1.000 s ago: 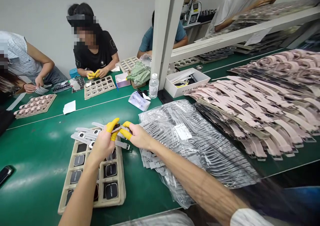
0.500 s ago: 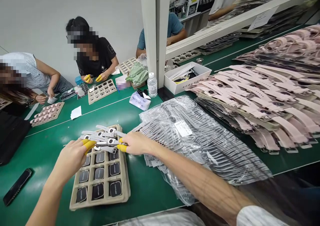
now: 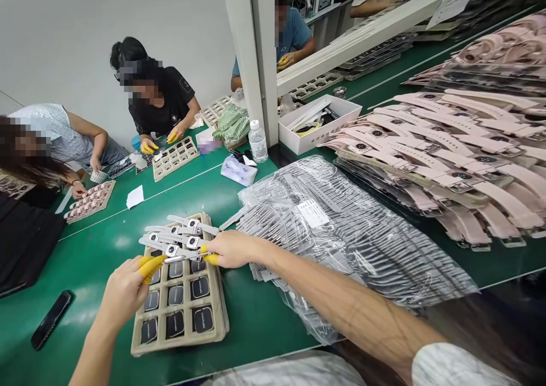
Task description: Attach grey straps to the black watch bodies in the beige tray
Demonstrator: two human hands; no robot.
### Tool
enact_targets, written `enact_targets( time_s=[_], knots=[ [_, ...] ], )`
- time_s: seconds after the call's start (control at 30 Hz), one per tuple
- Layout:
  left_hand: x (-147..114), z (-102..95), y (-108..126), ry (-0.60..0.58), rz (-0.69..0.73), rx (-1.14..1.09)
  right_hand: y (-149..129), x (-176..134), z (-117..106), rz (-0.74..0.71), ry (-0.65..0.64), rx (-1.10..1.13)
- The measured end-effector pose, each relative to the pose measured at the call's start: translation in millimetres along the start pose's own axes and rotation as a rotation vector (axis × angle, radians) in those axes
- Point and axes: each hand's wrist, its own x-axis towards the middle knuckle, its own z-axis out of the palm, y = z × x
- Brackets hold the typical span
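My left hand [image 3: 123, 289], with yellow finger cots, pinches one end of a grey-strapped smartwatch [image 3: 181, 257] at the front of a group of similar watches. At its other end, my right hand [image 3: 228, 249] closes its yellow-covered fingertips on the strap. Several other grey-strapped watches [image 3: 193, 242] lie back side up across the far rows of a beige compartment tray [image 3: 222, 326]. Dark square watch faces [image 3: 174, 323] fill the nearer compartments. The fingers partly hide the held watch.
Right of the tray lies a large plastic bag of grey straps [image 3: 354, 232]. Pink-strapped watches [image 3: 426, 141] are stacked beyond it. A black phone-like object [image 3: 52, 319] is at left. A water bottle [image 3: 258, 141] and white box [image 3: 319, 124] stand by the post. Co-workers sit opposite.
The view has shifted slightly, moving the tray rightward. My left hand has come a little nearer to me over the tray. Both hands still hold the watch.
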Motion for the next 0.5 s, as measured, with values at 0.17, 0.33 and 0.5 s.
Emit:
enact_targets(
  time_s=[0.17, 0.33, 0.5],
  knots=[
    [-15, -4.0, -23, 0.022, -0.159, -0.116, 16, -1, -15, 0.020, -0.005, -0.005],
    [-17, -6.7, -66, -0.278, -0.330, -0.406, 52, 4, -13, 0.334, 0.208, -0.357],
    [0, 10.3, -94, -0.487, -0.362, -0.502, 70, 10, 5, 0.540, 0.179, -0.411]
  ],
)
